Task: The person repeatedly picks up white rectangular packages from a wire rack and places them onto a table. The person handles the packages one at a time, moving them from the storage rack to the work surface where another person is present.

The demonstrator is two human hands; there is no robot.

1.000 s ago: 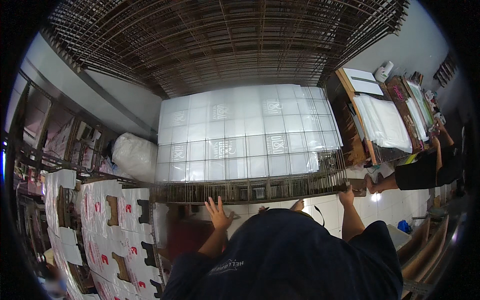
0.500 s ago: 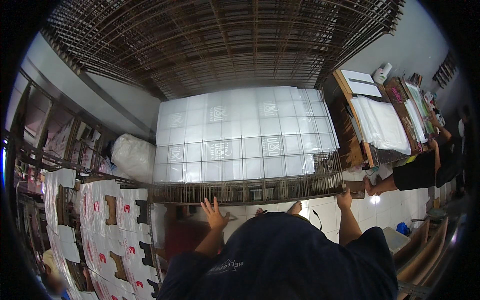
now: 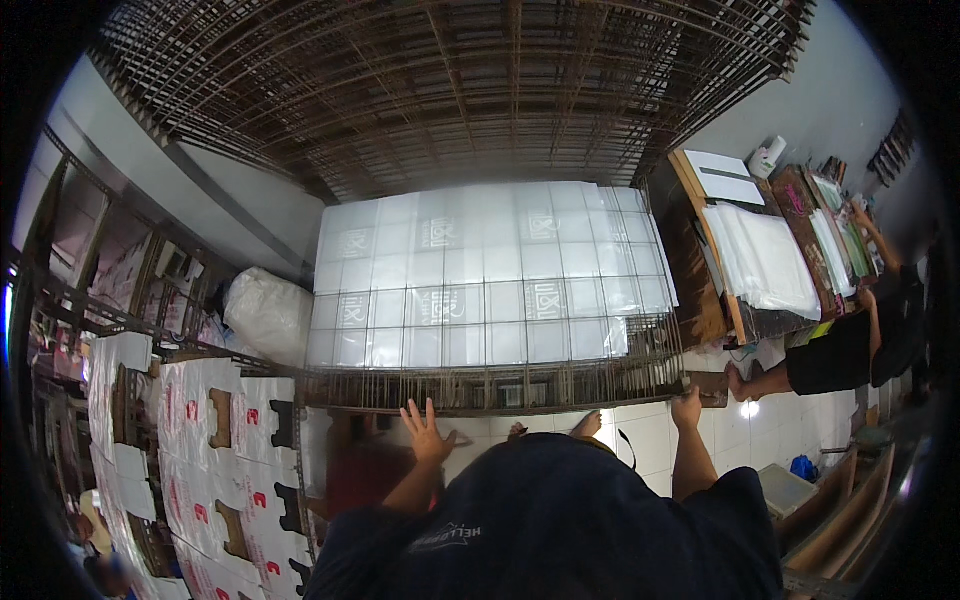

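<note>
White-tiled floor: one wire rack holds pale sheets; one left hand splayed near its seven-o'clock edge, one right hand gripping its four-o'clock corner.

1. Right fingers: grip on mesh rack too small to tell.
2. Beyond fingers: raised racks, cut by top edge.
3. Right of them: co-worker, head blurred.
4. Left of left fingers: white panels, bottom-cropped.

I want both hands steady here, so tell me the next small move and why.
Probably curl the left hand around the near edge of the brown metal wire rack: its fingers are spread open there, not wrapped, while the right hand is curled at the near right corner.
</note>
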